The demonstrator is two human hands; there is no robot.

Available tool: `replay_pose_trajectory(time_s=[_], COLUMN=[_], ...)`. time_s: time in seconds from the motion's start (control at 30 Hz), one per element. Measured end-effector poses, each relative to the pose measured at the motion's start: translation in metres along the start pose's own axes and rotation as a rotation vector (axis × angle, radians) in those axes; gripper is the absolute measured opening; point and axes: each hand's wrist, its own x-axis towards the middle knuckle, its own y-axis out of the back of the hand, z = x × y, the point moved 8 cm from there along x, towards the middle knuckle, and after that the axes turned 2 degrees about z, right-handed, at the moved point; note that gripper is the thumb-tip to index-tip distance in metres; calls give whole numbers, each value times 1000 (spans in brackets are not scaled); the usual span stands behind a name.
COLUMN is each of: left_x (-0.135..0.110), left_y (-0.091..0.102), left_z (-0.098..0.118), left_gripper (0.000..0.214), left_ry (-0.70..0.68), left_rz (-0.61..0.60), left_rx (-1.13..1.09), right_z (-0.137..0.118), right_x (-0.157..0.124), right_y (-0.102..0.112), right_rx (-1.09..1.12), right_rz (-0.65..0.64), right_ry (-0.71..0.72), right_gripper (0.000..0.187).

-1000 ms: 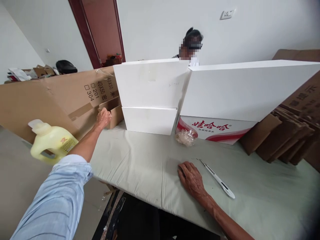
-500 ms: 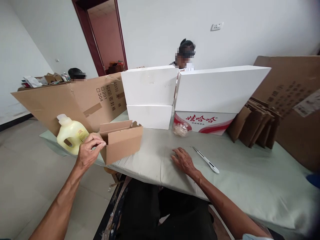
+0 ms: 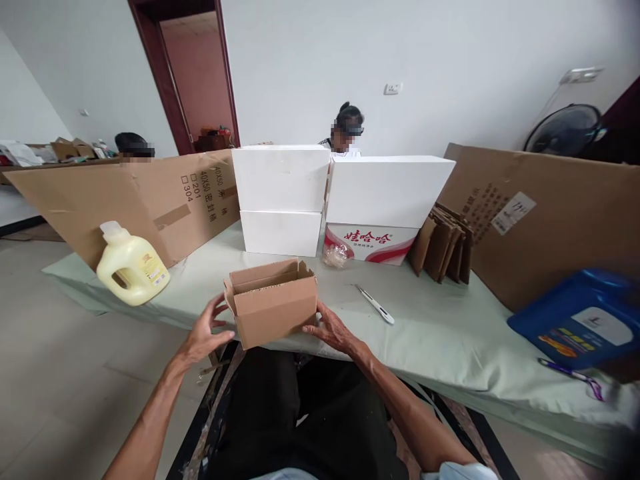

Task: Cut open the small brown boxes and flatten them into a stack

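A small brown cardboard box point(image 3: 277, 313), its top open and flaps upright, stands at the front edge of the cloth-covered table. My left hand point(image 3: 205, 333) is at the box's left end, thumb and fingers spread apart; whether its fingertips touch the cardboard is hard to tell. At the opposite end, my right hand point(image 3: 336, 330) grips the box, its thumb over the front face and its fingers along the right side. A white utility knife point(image 3: 375, 305) lies on the table to the right of that hand.
A yellow detergent bottle point(image 3: 133, 267) stands left. Behind are stacked white boxes point(image 3: 280, 180), a crumpled clear plastic lump point(image 3: 336, 256), and folded cardboard pieces point(image 3: 443, 247). A blue jug point(image 3: 575, 320) and a purple pen point(image 3: 567, 371) lie right. Two people sit beyond.
The small box has moved right to in front of me, away from the detergent bottle. My left hand has opened, and my right hand has left the tabletop for the box. The view has turned right.
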Motion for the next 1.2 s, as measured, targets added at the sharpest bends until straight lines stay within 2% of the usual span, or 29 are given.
replay_pose_trajectory(time_s=[0.1, 0.2, 0.3, 0.4, 0.47, 0.53, 0.6, 0.73, 0.83, 0.9, 1.0, 1.07, 1.2], left_x=[7, 11, 9, 5, 4, 5, 6, 7, 5, 2, -5, -12, -23], left_y=[-24, -35, -37, -37, -38, -38, -35, -30, -32, -35, -42, -44, -43], left_z=[-23, -28, -22, -11, -2, 8, 18, 44, 62, 68, 75, 79, 77], left_gripper=[110, 120, 113, 97, 101, 102, 93, 73, 72, 75, 80, 95, 117], left_ry=[27, 24, 91, 246, 338, 385, 383, 251, 117, 72, -62, -165, -264], left_rz=[-144, -155, -130, -91, -106, -123, -111, -14, 85, 107, 26, -65, -144], left_rx=[-9, -62, -126, -197, -186, -141, -94, -11, 22, 2, -82, -133, -77], right_z=[0, -4, -15, -38, -57, -74, -86, -100, -99, -95, -90, -88, -83], right_x=[-2, -10, -24, -37, -42, -45, -46, -44, -38, -34, -30, -29, -30], right_y=[-8, -8, 1, 18, 31, 44, 54, 63, 65, 65, 67, 67, 64], right_rx=[42, 77, 91, 50, 10, -16, -24, -56, -87, -88, -86, -90, -107], right_rz=[26, 54, 60, 85, 122, 181, 230, 300, 331, 342, 365, 369, 369], right_ry=[5, 3, 4, 59, 100, 104, 67, -11, -55, -84, -122, -139, -157], right_gripper=[86, 86, 92, 103, 107, 102, 88, 68, 64, 63, 64, 66, 65])
